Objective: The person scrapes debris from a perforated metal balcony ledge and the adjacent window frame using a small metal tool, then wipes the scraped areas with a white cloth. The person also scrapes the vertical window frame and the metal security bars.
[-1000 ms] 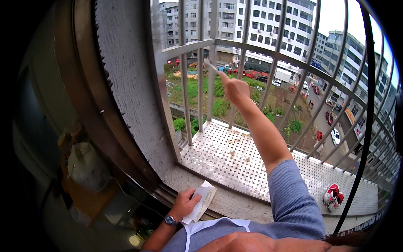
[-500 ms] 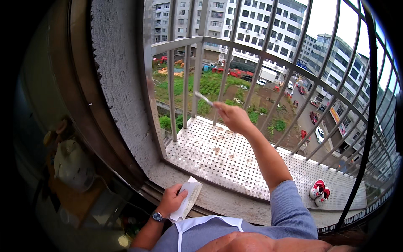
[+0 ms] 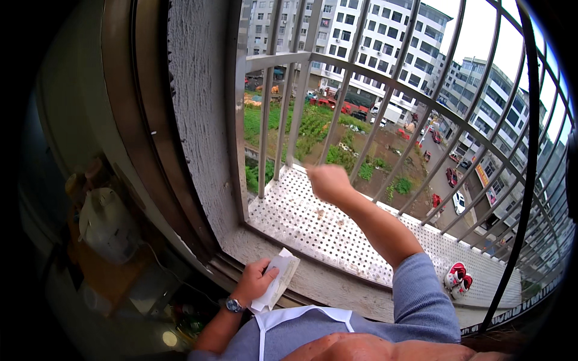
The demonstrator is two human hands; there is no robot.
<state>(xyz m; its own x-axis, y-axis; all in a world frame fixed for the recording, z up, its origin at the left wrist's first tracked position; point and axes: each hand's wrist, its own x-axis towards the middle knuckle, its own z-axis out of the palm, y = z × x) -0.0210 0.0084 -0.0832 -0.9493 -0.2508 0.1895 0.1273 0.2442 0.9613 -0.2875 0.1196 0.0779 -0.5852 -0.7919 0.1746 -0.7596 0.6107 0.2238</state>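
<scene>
In my left hand [image 3: 255,284] is a folded wad of white paper [image 3: 280,274], pinched under the thumb above the window sill. My right arm reaches out through the window opening, and its hand [image 3: 331,182] is closed in a fist, somewhat smeared by motion. A slim pale tool shows in that fist in the earlier frame; now only a faint blur of it remains by the bars, and its exact kind cannot be made out. Below the fist lies a perforated white metal ledge [image 3: 289,210] with brownish stains.
Metal security bars [image 3: 385,72] enclose the ledge. Red and white shoes [image 3: 459,279] stand on its right part. A rough grey wall [image 3: 201,114] and brown window frame [image 3: 129,90] border the left. Indoors, a white plastic bag [image 3: 108,222] sits on a wooden surface. A black cable [image 3: 522,210] hangs right.
My right hand has swung lower and turned, its tool now blurred. The whole view has shifted a little, moving the bars and wall rightward. My left hand keeps its hold on the paper.
</scene>
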